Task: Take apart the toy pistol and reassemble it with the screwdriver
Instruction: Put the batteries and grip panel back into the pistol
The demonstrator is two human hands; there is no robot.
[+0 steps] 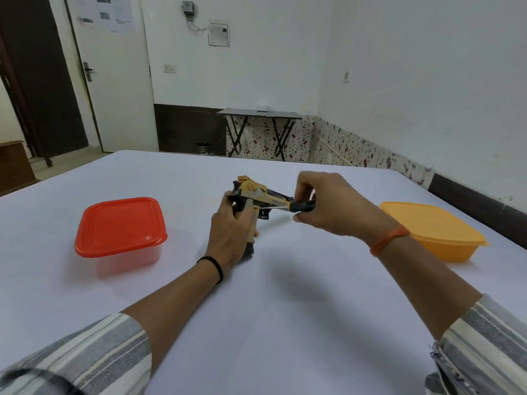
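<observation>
My left hand (228, 235) grips the handle of the toy pistol (253, 201), fingers curled around it, and holds the pistol upright over the middle of the white tabletop (285, 309), its butt low near the surface and its yellow and black barrel pointing to my right. My right hand (328, 206) pinches the black handle of the screwdriver (288, 207) between thumb and fingers. The thin shaft runs leftward, and its tip sits against the side of the pistol's frame, just above the grip. A black band circles my left wrist and an orange thread circles my right. To my left stands a clear box with a red lid (121, 223), well apart from the pistol. To my right stands a yellow lidded container (433, 229), near my right forearm.
</observation>
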